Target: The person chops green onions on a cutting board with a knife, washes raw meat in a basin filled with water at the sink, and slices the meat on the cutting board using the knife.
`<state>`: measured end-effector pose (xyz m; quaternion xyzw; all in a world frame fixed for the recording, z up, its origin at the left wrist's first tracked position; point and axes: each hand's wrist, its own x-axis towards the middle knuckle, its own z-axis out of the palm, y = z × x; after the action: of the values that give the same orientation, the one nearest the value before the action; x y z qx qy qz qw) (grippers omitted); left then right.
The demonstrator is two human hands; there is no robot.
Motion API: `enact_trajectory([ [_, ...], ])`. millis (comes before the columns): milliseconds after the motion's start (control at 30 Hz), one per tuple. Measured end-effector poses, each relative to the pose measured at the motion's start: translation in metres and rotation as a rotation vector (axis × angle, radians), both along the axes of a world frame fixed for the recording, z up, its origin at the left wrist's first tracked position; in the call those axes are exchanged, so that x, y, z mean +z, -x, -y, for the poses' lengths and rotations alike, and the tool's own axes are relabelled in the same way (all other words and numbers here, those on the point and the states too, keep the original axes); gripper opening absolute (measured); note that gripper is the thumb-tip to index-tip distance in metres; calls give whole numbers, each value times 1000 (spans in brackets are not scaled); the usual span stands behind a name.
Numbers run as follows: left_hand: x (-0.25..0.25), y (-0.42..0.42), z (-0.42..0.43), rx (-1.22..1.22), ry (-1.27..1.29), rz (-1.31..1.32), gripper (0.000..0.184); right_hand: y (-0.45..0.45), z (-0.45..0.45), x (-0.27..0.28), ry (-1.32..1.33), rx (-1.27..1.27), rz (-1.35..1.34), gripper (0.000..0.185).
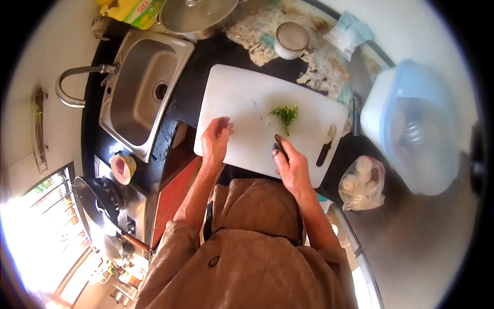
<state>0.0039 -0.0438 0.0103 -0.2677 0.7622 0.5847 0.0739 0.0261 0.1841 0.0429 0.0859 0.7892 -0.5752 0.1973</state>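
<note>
A white cutting board (242, 87) lies on the dark counter in front of me. My right hand (293, 167) grips a knife (278, 146) by its dark handle, the thin blade pointing up and left over the board. Just beyond the blade sits a small heap of chopped green herbs (286, 116). Above the board's left side is my left hand (215, 141), its fingers loosely curled and apart from the thumb, with nothing visible in them. A small dark-handled tool (324, 153), perhaps a peeler, rests by the board's handle slot at the right.
A steel sink (139, 87) with a curved faucet (77, 103) is at the left, above a yellow cup (123, 169) and a pan (95, 201). Farther back stand a lidded pot (198, 15) and a lidded mug (292, 40). Rightward are a blue-white tub (411, 129) and a plastic bag (362, 184).
</note>
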Motion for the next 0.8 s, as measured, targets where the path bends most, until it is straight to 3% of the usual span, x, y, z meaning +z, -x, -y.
enact_trajectory([
  [33, -7, -5, 3, 20, -29, 19, 26, 6, 1, -3, 16, -11, -52, 34],
  [100, -13, -13, 6, 17, -49, 36, 27, 8, 2, 4, 126, -6, 189, 35],
  [333, 0, -13, -15, -89, -188, 124, 29, 3, -32, 1, 271, -183, 272, 37],
  [467, 18, -10, -50, -311, -435, 412, 37, -15, -50, 11, 676, -442, 382, 34],
  [533, 26, -6, -71, -338, -491, 435, 41, -25, -62, 10, 882, -497, 465, 37],
  [633, 24, 3, -90, -341, -685, 532, 39, -35, -67, 13, 889, -549, 578, 50],
  [800, 7, 20, -109, -308, -741, 550, 31, -60, -85, 17, 915, -516, 649, 53],
])
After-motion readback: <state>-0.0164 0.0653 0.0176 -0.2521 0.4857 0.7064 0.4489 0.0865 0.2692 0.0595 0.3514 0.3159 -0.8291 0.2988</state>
